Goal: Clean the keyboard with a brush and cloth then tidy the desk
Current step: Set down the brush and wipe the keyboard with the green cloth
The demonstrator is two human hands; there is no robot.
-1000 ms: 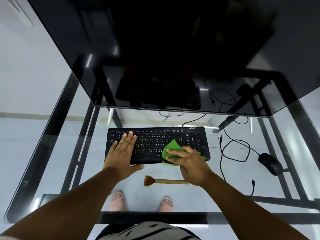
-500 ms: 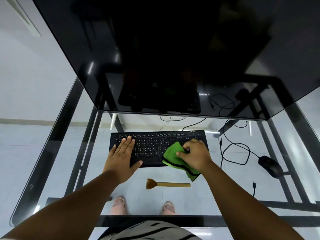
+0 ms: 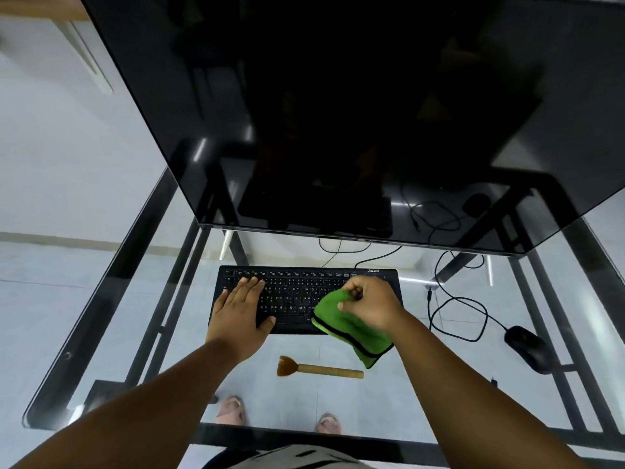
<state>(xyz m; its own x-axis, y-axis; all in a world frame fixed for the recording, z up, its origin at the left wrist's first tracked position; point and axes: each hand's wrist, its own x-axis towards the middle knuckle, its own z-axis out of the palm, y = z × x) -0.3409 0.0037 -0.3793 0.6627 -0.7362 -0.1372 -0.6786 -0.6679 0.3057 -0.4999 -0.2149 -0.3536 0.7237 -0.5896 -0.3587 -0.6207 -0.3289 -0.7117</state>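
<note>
A black keyboard (image 3: 304,299) lies flat on the glass bench (image 3: 422,394), just below the lower edge of a large dark monitor (image 3: 338,113) that fills the top of the view. The left hand (image 3: 241,311) rests palm down on the left part of the keyboard, its fingers (image 3: 250,286) stretched out flat and slightly apart across the keys, gripping nothing. The right hand (image 3: 368,304) is over the right part of the keyboard with its fingers curled together, clamped on a bunched green cloth (image 3: 351,328); the cloth has a dark trim and hangs from the hand over the keyboard's near right corner, its loose end reaching toward the bench. A wooden-handled brush (image 3: 319,370) lies on the bench near the front of the keyboard, apart from both hands, bristles pointing left. To the right, well apart from the keyboard, sits a black mouse (image 3: 527,348) with its loose cable (image 3: 456,319) looping across the glass. Through the bench top, two feet in pink slippers (image 3: 231,409) show on the floor.
</note>
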